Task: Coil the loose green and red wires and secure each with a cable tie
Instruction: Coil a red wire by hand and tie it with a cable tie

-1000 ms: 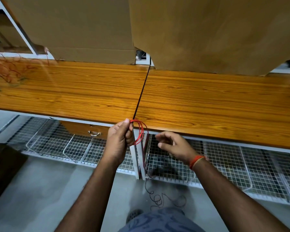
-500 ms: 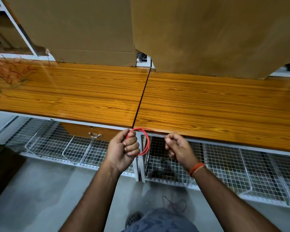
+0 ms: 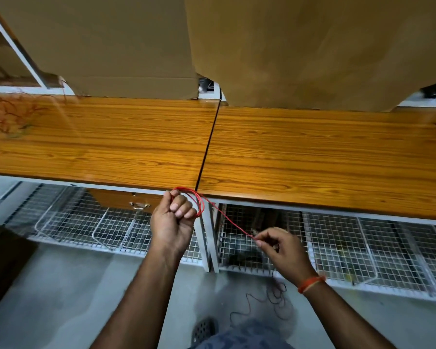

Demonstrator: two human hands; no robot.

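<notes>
Left hand: the left hand is curled into a fist round a small coil of red wire, held in the air just off the front edge of the wooden worktop, near the seam between its two boards.
Right hand: the right hand pinches the wire's free run between thumb and fingertip, lower and to the right, in front of the wire-mesh shelf.
Wire between hands: one taut straight strand runs from the coil down to the pinch; its slack trails to the floor.
Step in hand: judged to be winding another turn onto the coil.
Doing it well: keep light tension, let the strand slide through the pinch, and lay each loop the same size over the left fingers.
Risk: slack on the floor could snag or kink.
Still waiting: a tangle of loose wires at the worktop's far left edge.
</notes>
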